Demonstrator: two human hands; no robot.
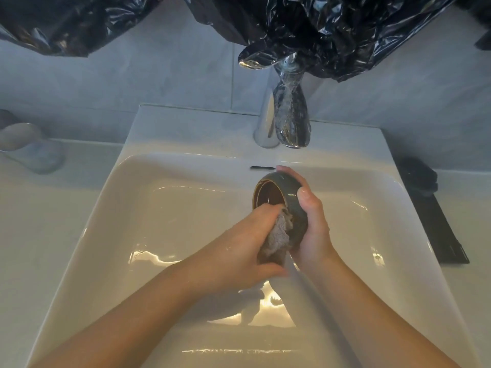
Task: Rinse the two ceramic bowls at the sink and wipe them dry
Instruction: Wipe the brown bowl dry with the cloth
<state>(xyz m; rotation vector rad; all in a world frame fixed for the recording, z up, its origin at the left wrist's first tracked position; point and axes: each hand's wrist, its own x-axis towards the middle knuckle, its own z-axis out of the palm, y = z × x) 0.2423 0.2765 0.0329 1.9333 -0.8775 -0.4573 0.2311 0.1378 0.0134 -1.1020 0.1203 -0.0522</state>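
The bowl (288, 187) is held over the sink (186, 134), just in front of the tap (289, 115) and below its spout. It is tipped on its side with its mouth turned to the left of the tap. Its outside is a glossy grey-blue glaze. The inside is dark brown, with a paler ring just within the rim and a wet shine.

The right hand (313, 224) grips the bowl from the right. Its fingers are curled over the top of the wall and the palm is against the underside. The left hand (239, 243), in front of the tap and to its left, is closed round a bunched grey-beige cloth (276, 240) and presses it against the near edge of the bowl's mouth. Both forearms look wet.

Crumpled black plastic sheet (332, 27) hangs behind and above the tap, touching its handle.
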